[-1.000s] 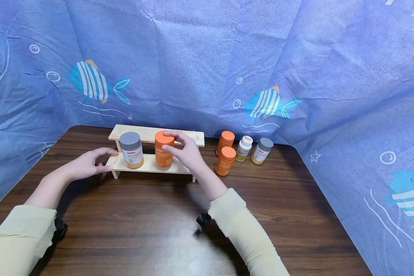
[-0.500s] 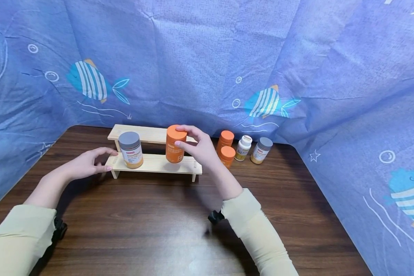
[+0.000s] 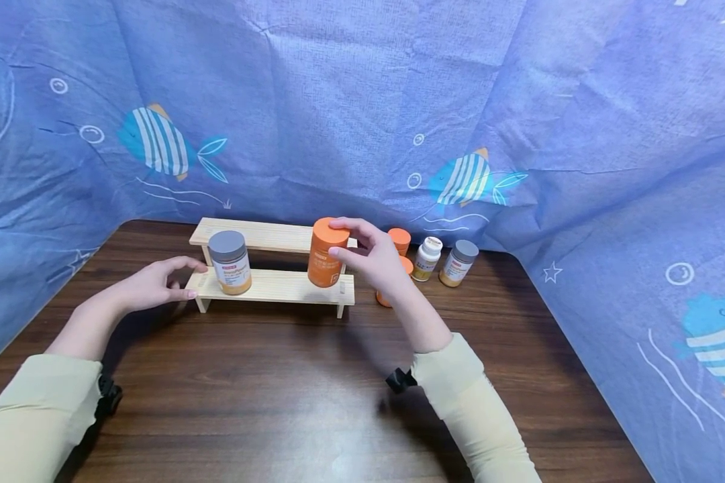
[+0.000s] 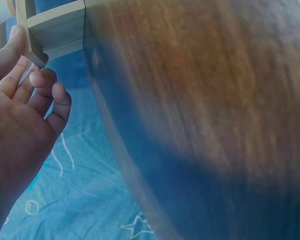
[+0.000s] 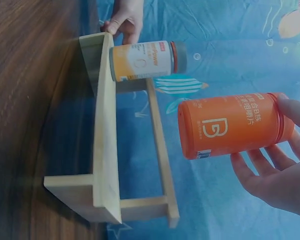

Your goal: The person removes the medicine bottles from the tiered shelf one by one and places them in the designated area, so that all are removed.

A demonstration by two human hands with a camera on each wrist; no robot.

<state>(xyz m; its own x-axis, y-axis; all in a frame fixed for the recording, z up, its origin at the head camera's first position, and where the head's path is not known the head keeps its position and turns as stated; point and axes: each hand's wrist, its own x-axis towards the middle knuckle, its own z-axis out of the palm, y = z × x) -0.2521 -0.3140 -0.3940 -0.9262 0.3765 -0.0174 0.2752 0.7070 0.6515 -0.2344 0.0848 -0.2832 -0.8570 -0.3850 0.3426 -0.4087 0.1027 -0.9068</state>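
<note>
My right hand (image 3: pixel 377 261) grips an orange pill bottle (image 3: pixel 324 261) near its lid, fingers and thumb round its upper part. In the right wrist view the bottle (image 5: pixel 227 126) hangs upright, clear of the lower board and close to the right end of a two-tier wooden shelf (image 3: pixel 278 287). My left hand (image 3: pixel 148 290) holds the left end of that lower board, thumb (image 4: pixel 11 52) on one face and fingers around its edge. Beside it on the lower board stands a grey-lidded supplement jar (image 3: pixel 231 263) with a white and yellow label.
Right of the shelf, a white bottle (image 3: pixel 426 259) and a smaller grey-lidded jar (image 3: pixel 459 263) stand on the brown wooden table (image 3: pixel 266 389). Two orange bottles there are partly hidden by my right hand. A blue fish-print cloth (image 3: pixel 338 121) hangs behind.
My right hand has lifted the orange pill bottle off the lower board and carried it rightward to the shelf's right end. My left hand has stayed on the shelf.
</note>
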